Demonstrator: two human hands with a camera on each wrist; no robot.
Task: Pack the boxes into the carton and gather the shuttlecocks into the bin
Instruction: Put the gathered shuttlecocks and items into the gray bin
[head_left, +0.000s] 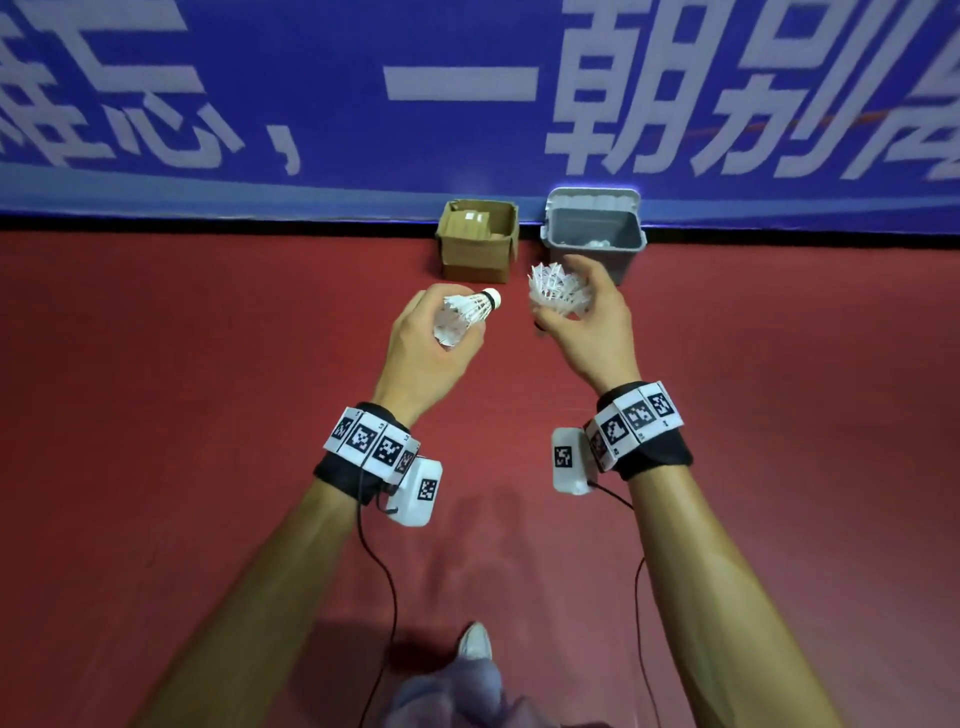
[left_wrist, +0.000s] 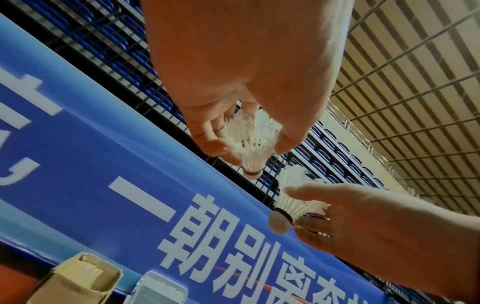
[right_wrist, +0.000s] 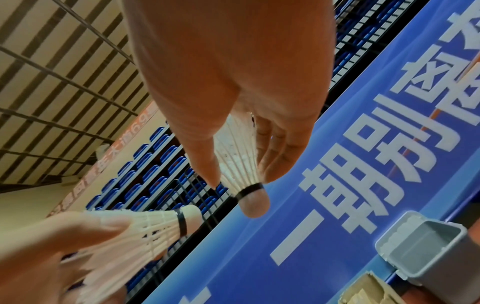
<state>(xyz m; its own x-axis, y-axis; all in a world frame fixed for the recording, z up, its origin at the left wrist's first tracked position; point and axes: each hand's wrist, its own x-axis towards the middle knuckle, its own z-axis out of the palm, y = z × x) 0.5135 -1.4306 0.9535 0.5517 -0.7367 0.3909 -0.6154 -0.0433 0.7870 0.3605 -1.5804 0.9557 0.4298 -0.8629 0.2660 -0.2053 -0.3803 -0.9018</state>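
Left hand (head_left: 426, 332) gripping shuttlecock (head_left: 467, 314), right hand (head_left: 587, 317) likewise

Red court floor (head_left: 208, 415) under everything, smooth and matte. Past both hands, right up against the blue banner (head_left: 363, 130), there's a brown cardboard carton (head_left: 478, 254) beyond the left hand (head_left: 426, 338), and a grey plastic bin (head_left: 597, 239) just beside it, beyond the right hand (head_left: 587, 322).
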